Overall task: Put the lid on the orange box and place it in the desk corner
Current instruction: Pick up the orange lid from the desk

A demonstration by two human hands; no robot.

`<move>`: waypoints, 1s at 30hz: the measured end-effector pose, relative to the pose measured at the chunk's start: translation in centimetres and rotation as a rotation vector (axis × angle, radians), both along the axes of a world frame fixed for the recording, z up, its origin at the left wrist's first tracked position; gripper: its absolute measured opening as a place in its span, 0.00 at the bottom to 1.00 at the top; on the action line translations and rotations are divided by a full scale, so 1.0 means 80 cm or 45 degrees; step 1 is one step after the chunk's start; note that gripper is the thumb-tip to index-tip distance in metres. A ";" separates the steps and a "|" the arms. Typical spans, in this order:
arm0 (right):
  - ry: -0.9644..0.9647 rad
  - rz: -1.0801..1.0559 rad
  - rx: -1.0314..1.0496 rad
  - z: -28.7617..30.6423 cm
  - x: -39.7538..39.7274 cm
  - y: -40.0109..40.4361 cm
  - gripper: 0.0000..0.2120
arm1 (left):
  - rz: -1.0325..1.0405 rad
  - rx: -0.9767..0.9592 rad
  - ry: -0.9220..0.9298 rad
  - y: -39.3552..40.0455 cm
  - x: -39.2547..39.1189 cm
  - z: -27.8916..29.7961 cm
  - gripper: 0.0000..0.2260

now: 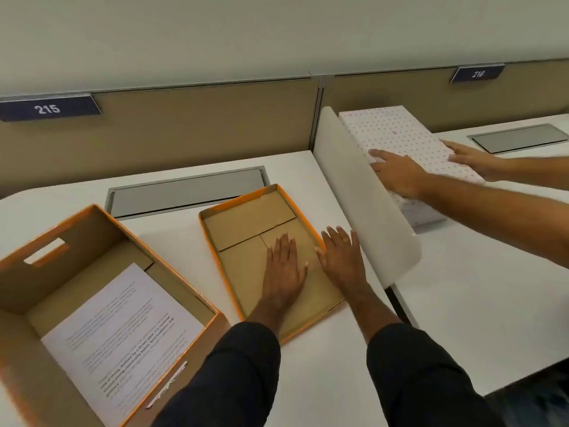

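Observation:
The orange box stands open at the desk's left front, with printed paper sheets lying inside it. Its lid lies upside down on the desk in the middle, brown inside, orange rim up. My left hand rests flat inside the lid, fingers spread. My right hand lies flat at the lid's right rim, fingers apart, holding nothing.
A white divider panel stands just right of the lid. Beyond it, another person's two hands hold a white dotted box on the neighbouring desk. A grey cable flap sits behind the lid, below the tan partition.

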State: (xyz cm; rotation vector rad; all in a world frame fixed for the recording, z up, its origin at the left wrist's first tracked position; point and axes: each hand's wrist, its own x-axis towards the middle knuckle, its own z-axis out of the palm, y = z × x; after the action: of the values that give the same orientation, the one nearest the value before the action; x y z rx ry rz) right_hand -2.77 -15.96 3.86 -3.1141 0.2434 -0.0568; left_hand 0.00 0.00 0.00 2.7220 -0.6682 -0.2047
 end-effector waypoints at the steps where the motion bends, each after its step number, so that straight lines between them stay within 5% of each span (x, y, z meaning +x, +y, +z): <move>1: 0.043 -0.016 -0.016 -0.003 -0.001 -0.002 0.27 | 0.002 0.022 0.001 -0.001 -0.003 -0.003 0.33; 16: -0.062 -0.141 0.163 -0.025 0.003 -0.013 0.11 | -0.053 0.179 0.075 0.001 -0.012 -0.009 0.32; 19: -0.044 -0.244 0.424 -0.008 0.006 -0.011 0.09 | -0.030 0.119 0.138 0.000 -0.008 0.011 0.32; 25: -0.186 -0.362 1.002 0.074 0.015 0.002 0.08 | 0.287 -0.363 0.282 -0.016 0.013 0.095 0.29; 30: -0.296 -0.276 1.100 0.163 0.017 0.045 0.13 | 0.633 -1.206 0.574 0.005 0.036 0.202 0.34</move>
State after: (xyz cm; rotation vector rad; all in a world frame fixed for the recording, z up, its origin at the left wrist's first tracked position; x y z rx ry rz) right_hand -1.40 -12.35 16.92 -2.1931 0.4507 -0.2404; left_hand 2.90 0.37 16.19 1.7501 0.0717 -0.2739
